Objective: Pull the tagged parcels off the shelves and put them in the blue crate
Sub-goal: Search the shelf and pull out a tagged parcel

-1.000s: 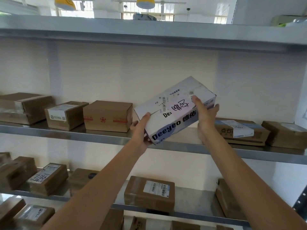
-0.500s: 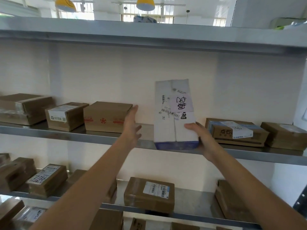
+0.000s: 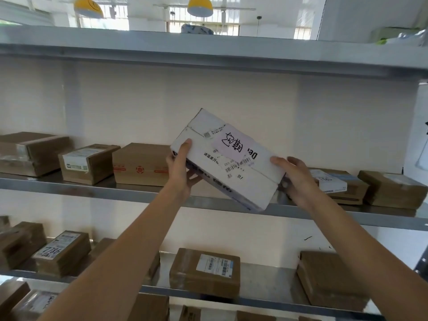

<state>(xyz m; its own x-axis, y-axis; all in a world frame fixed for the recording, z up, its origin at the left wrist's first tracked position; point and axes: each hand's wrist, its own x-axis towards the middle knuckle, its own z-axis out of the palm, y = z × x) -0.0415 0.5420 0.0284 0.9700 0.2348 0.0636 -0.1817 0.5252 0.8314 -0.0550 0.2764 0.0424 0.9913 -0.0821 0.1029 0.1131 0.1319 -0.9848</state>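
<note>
Parcel [image 3: 234,158] now tilted, both hands.

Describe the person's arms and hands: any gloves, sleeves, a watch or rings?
Both forearms are bare as far as the picture shows, with no sleeves in view. The left hand and right hand wear no gloves, and no watch, wristband or ring is visible.

Only one view on my end: head cam, wide-angle, facing straight into the metal shelving and tilted slightly down. It sits close, with both forearms running in from 6 o'clock. Middle shelf [image 3: 69,185] crosses mid-frame, top shelf [image 3: 208,46] at 12, lower shelf [image 3: 266,295] at 6. Yellow ceiling lamps [image 3: 200,6] peek over the top edge. Edges bow from lens distortion. No second view to overlap.
</note>
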